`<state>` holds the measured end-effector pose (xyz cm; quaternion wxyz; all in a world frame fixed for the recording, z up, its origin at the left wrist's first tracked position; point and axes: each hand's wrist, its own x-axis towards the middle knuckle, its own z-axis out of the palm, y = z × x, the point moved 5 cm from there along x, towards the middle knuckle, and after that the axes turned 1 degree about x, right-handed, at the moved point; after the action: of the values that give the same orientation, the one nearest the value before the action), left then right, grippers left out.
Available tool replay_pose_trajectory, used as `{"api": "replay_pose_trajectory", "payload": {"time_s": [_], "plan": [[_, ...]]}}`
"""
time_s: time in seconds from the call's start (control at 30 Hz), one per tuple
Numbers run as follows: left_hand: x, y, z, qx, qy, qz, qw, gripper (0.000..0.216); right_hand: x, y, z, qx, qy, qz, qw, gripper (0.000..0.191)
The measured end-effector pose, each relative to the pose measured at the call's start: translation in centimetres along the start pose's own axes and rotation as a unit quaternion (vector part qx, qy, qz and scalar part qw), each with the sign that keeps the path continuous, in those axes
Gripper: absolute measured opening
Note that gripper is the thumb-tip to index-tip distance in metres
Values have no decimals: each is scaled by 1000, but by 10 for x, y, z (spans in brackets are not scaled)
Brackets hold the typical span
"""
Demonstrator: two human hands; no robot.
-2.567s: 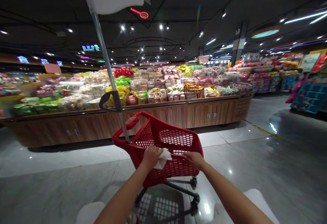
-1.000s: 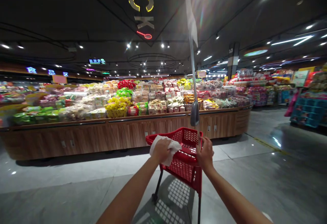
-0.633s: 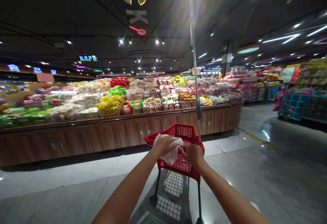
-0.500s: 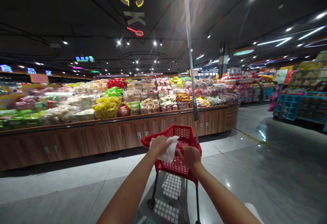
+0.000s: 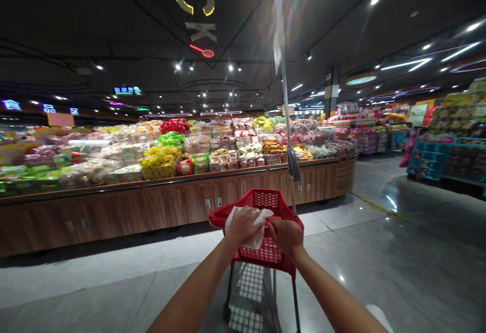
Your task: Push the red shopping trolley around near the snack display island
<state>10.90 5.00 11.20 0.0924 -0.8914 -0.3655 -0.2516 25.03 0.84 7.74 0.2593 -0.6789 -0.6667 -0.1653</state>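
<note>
"What is held?"
"At lower centre, a white wipe (image 5: 256, 240) is pressed to the handle (image 5: 217, 217) of the red cart (image 5: 269, 253) by the left hand (image 5: 243, 227); the handle is gripped by the right hand (image 5: 287, 237)."
"What could go wrong?"
"Being wheeled, the cart could be rolled off by a hard push."
"What is changed?"
"Against the earliest frame, the cart is turned handle-first, and its pole (image 5: 286, 108) is seen right of centre, not left."
</note>
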Motion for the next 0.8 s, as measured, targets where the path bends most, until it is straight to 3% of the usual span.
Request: {"api": "replay_pose_trajectory", "payload": {"time_s": [0.13, 0.23, 0.37, 0.5, 0.57, 0.7, 0.8], "plan": [[-1, 18, -8, 29, -21, 1, 999, 33, -4, -4, 0, 7, 2, -16, 1000, 48], [-1, 17, -10, 23, -36, 32, 999, 32, -4, -5, 1, 19, 5, -40, 999, 45], [-21, -27, -19, 15, -9, 65, 998, 31, 0, -1, 4, 9, 15, -53, 998, 41], [-56, -89, -25, 45, 15, -14, 999, 31, 9, -1, 10, -6, 21, -53, 998, 36], [-64, -95, -22, 54, 28, -37, 997, 32, 13, -5, 13, -6, 25, -48, 999, 35], [-42, -55, -11, 31, 81, -62, 994, 33, 18, -23, 19, 5, 28, -40, 999, 35], [-12, -14, 1, 26, 33, -39, 998, 25, 19, -35, 20, 10, 20, -38, 999, 38]]}}
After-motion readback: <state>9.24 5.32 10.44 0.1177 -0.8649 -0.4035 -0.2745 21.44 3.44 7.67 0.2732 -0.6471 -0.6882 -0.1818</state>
